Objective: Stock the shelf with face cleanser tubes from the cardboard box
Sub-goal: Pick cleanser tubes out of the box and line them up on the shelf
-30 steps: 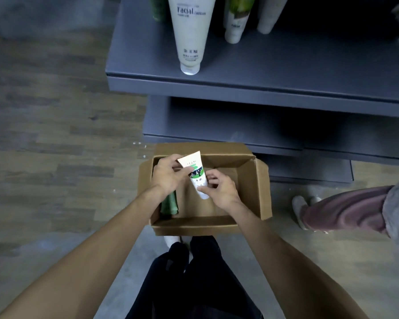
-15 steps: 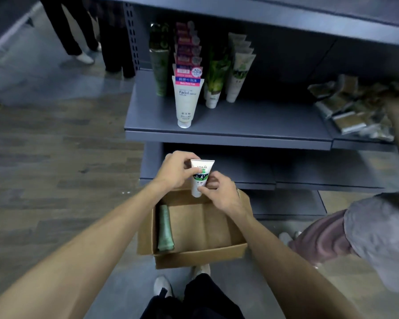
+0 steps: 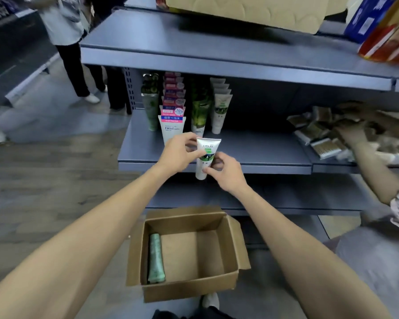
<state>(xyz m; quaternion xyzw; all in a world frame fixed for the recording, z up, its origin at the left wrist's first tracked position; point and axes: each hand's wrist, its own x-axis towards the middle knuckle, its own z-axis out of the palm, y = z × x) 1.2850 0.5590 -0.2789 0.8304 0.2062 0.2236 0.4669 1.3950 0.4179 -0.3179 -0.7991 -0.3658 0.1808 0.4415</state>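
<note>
I hold a white cleanser tube [image 3: 205, 157] with a green and black label upright, cap down, in front of the grey shelf [image 3: 263, 150]. My left hand [image 3: 179, 153] pinches its upper left side. My right hand [image 3: 226, 171] pinches it near the cap. Rows of cleanser tubes [image 3: 173, 120] stand on the shelf behind it, among them a white and green row [image 3: 220, 109]. Below on the floor sits the open cardboard box [image 3: 230, 272] with one pale green tube [image 3: 156, 259] lying along its left wall.
Another person's arm [image 3: 373, 166] reaches among brown packets [image 3: 320, 139] on the shelf's right part. A person stands in the aisle at the far left [image 3: 72, 42]. An upper shelf [image 3: 217, 56] overhangs the tubes. A lower shelf [image 3: 286, 194] lies behind the box.
Both hands lifted the white tube out of the box and up to the level of the shelf with the tubes. My view tilted upward, so the box now lies lower in it.
</note>
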